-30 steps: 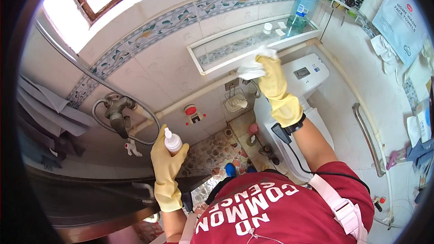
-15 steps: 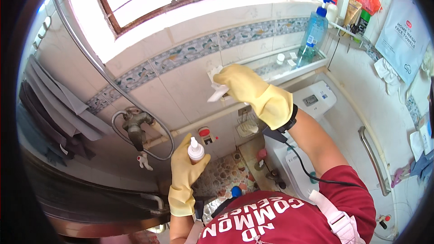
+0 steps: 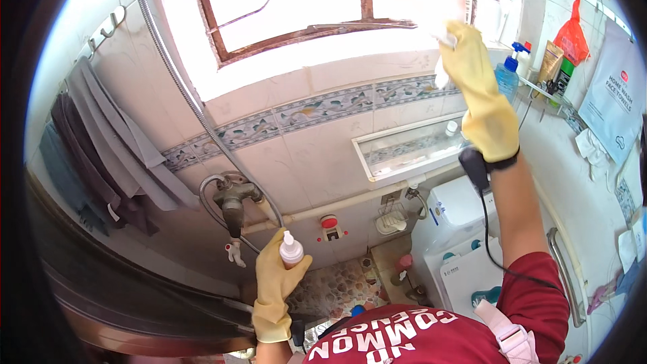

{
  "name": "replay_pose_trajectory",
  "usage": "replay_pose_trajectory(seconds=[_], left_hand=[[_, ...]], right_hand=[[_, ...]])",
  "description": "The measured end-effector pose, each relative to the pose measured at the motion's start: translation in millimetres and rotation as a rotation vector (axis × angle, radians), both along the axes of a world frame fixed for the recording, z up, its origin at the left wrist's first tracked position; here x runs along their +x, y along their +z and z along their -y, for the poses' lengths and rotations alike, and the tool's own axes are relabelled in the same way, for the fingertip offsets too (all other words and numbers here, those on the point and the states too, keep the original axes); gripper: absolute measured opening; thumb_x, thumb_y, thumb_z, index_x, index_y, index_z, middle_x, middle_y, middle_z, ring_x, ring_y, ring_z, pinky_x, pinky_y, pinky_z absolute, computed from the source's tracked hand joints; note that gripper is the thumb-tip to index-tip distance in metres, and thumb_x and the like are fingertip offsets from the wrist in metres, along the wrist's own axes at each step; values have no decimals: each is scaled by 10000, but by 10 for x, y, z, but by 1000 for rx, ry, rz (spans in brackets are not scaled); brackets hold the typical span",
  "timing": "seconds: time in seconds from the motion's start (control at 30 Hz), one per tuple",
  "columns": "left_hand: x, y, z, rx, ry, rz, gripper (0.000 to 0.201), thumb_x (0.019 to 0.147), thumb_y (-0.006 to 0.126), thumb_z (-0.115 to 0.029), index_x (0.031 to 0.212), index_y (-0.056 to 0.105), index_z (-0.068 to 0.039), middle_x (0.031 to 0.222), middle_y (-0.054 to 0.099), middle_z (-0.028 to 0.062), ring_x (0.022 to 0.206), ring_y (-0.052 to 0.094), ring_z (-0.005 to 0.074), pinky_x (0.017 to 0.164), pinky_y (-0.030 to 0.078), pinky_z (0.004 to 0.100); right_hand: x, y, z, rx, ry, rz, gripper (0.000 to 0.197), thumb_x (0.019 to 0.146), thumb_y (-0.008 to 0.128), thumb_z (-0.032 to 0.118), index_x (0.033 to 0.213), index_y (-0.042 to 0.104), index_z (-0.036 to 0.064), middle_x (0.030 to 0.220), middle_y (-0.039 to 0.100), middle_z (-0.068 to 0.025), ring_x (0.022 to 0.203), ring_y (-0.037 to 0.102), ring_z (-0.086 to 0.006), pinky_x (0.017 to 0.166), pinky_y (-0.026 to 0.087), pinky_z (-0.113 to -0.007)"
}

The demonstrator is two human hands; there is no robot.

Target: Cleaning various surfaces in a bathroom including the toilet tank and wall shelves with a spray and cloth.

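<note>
Both my hands wear yellow rubber gloves. My left hand [image 3: 275, 276] is closed around a small white pump bottle [image 3: 291, 251], its nozzle pointing up, below the shower tap. My right hand [image 3: 472, 71] reaches up to the right end of the windowsill [image 3: 317, 61]. Between its fingers is a crumpled white wipe [image 3: 441, 73], partly hanging down; whether it is cloth or paper I cannot tell. Just right of that wrist stands a clear bottle with a blue pump [image 3: 507, 77], partly hidden by the glove.
A white-framed glass shelf [image 3: 404, 152] juts from the tiled wall below the window. At left are the shower tap [image 3: 236, 195], its metal hose [image 3: 178, 77] and hanging grey towels [image 3: 118, 125]. A white toilet [image 3: 465, 256] stands lower right, near a metal grab bar [image 3: 565, 276].
My right hand has lifted from the glass shelf up and right to the windowsill, carrying the white wipe. The view has shifted upward. The left hand still holds the pump bottle.
</note>
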State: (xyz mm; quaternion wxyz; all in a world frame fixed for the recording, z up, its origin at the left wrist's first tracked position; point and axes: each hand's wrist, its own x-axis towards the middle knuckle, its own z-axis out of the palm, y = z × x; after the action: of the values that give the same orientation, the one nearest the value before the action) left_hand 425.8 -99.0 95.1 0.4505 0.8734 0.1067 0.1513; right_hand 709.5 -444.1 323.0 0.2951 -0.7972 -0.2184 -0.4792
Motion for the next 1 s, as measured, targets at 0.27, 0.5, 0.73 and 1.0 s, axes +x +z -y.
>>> replay_pose_trajectory(seconds=[0.27,0.5,0.73,1.0], left_hand=[[75,60,45,145,-49,88,547,708,877,-256,1162,716,5,1383,629,248,1252,629,388,1064,509,423],[161,9,68,91,-91,95,502,704,880,-245,1126,736,-16,1385,631,245,1246,636,386,1062,515,421],[27,-1,1,167,-72,135,667,700,886,-180,1268,648,75,1320,669,247,1201,672,356,1023,524,376],[32,-34,22,199,-123,111,623,686,895,-186,1215,676,59,1340,659,245,1206,671,344,1022,526,390]], right_hand=[[613,-106,-505,-424,348,-192,331,845,701,103,1169,677,38,1088,707,-211,1050,664,-380,881,541,-430],[-458,14,-1452,-393,804,143,359,842,707,93,1198,674,60,1129,711,-193,1070,670,-353,889,544,-410],[317,173,-1302,-346,871,-154,192,939,617,29,1117,690,30,1066,742,-99,1018,695,-221,910,533,-319],[821,241,-1441,-691,382,19,180,943,661,128,1088,726,44,1016,762,-89,935,715,-207,859,553,-348]])
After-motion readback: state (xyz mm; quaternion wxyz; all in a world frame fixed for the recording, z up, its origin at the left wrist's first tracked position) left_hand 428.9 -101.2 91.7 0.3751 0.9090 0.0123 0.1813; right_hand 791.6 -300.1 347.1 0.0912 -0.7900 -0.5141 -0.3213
